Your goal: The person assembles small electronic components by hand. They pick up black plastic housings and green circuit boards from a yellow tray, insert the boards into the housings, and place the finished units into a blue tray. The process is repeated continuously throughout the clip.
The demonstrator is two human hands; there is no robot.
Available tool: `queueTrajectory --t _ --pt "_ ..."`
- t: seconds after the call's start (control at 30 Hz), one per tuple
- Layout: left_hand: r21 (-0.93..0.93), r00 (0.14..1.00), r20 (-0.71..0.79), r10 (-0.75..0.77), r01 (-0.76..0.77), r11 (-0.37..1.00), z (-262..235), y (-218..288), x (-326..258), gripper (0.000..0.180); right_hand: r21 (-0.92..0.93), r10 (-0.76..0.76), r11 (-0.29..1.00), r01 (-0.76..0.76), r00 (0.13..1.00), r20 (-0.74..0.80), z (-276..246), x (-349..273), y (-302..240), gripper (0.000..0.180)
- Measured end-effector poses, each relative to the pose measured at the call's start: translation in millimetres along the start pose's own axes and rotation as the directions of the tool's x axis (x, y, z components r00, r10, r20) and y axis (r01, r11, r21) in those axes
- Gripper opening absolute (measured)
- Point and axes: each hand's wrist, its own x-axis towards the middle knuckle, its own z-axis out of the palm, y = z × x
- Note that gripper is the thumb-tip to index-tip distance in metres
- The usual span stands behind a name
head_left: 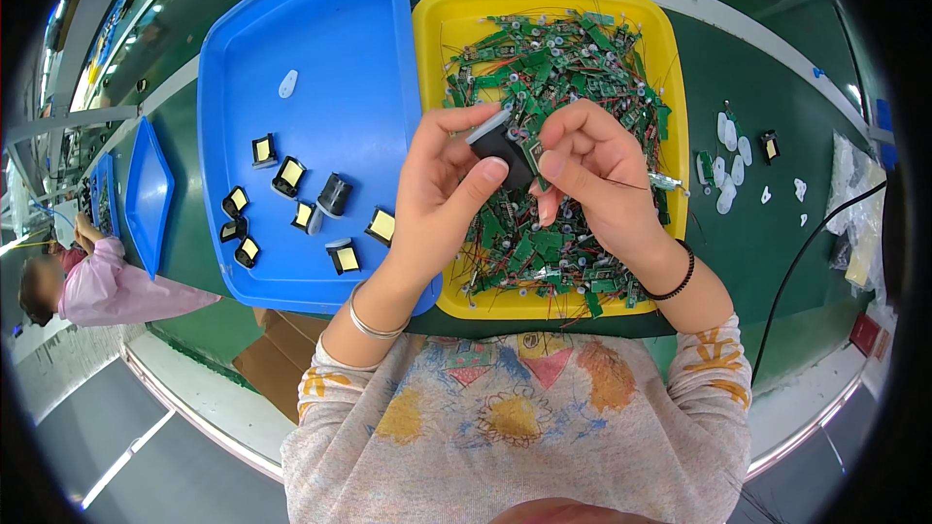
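My left hand (439, 184) grips a black plastic housing (503, 149) with a pale grey edge, between thumb and fingers. Close against it, my right hand (604, 180) pinches a small green circuit board (531, 149) at the housing's side. How far the board sits inside the housing cannot be made out. Both hands are above a yellow tray (677, 68) heaped with green circuit boards (544, 63) that have thin wires. To the left, a blue tray (320, 0) bears several black housings (288, 175) with yellow pads and one loose white oval piece (288, 83).
On the green table (777, 97) at right lie several white oval pieces (738, 170), a black housing (770, 146) and clear plastic bags (856, 223). A black cable (801, 252) curves there. Far left, a person in pink (116, 286) sits near another blue tray (150, 199).
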Motion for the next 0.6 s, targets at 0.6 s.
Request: queueTrajectory --t 0.6 --pt "0.444 0.946 0.126 0.298 -0.322 0.836 -7 -8 1 0.043 -0.276 -0.054 0.959 0.062 0.998 0.036 -1 -3 4 0.008"
